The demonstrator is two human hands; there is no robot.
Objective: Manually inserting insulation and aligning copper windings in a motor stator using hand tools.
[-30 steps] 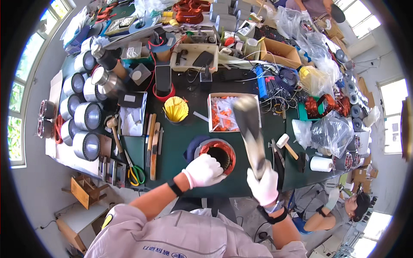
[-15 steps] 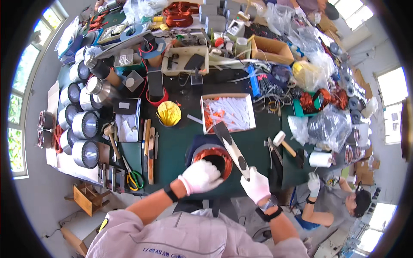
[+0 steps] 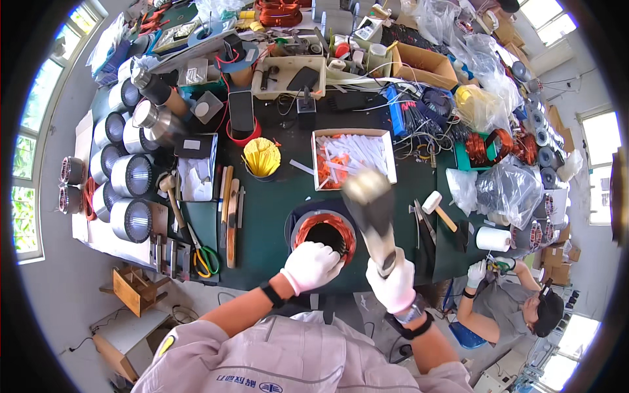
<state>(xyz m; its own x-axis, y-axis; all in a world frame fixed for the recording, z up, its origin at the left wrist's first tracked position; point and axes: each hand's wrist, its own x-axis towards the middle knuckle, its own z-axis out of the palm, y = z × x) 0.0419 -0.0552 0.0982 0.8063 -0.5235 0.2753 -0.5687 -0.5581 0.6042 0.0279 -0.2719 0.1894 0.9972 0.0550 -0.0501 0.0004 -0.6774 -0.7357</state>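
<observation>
A round motor stator (image 3: 350, 237) with red-brown copper windings stands near the bench's front edge, with dark cloth around its far side. My left hand (image 3: 313, 268), in a white glove, is closed at the near rim of the windings; what its fingers pinch, if anything, is hidden. To the right, my gloved right hand (image 3: 392, 283) grips the lower end of a thick black-and-white stick (image 3: 375, 226). The stick is raised and tilted, its pale upper end blurred by motion. It partly covers a white box (image 3: 392, 157) of white and orange strips.
Left of the stator lie wooden sticks (image 3: 232, 223), scissors (image 3: 206, 261) and a wooden-handled hammer (image 3: 171, 196). Grey stator cores (image 3: 131, 173) are stacked farther left. A yellow bundle (image 3: 261, 157) stands in a cup. At right are a white mallet (image 3: 439, 209) and a co-worker (image 3: 517, 304).
The stick has swung up, its far end now closer to the camera. My left hand stays at the stator's rim. The whole view has shifted slightly.
</observation>
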